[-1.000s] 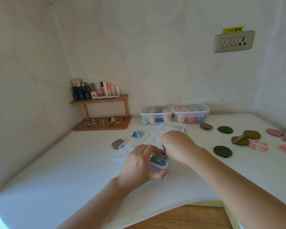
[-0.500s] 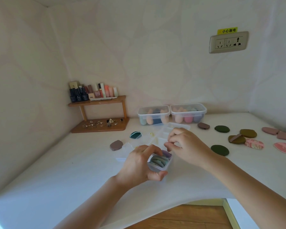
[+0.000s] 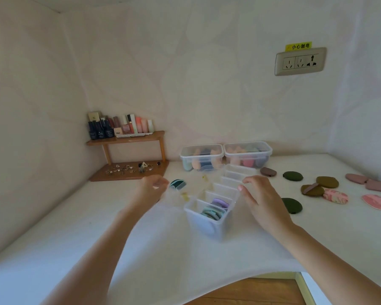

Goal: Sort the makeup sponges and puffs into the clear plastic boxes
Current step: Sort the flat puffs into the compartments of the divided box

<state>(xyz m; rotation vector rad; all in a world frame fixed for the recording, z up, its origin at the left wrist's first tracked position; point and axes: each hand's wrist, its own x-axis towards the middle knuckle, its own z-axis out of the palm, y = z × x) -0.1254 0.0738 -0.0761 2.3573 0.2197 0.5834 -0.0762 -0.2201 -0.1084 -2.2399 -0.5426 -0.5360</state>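
Head view showed the right hand point(image 3: 264, 202), fingers spread, beside the divided box point(image 3: 204, 225), the left hand point(image 3: 151, 191) unreadably blurred; grasping the teal puff point(image 3: 178, 184) seemed next.

Corner of a white worktop point(image 3: 64, 238) set against pale patterned walls point(image 3: 185, 84). A two-tier wooden shelf point(image 3: 128, 139) stands in the left rear corner. Its upper tier carries a row of upright cosmetic bottles and tubes point(image 3: 119, 126), dark ones at left and pink ones at right. Its lower board point(image 3: 110, 177) bears scattered small jewellery pieces point(image 3: 128, 169). A beige wall socket point(image 3: 300, 61) sits high on the right, with a yellow label point(image 3: 298, 46) just above it. Wooden floor point(image 3: 251, 291) shows below the worktop's near edge.
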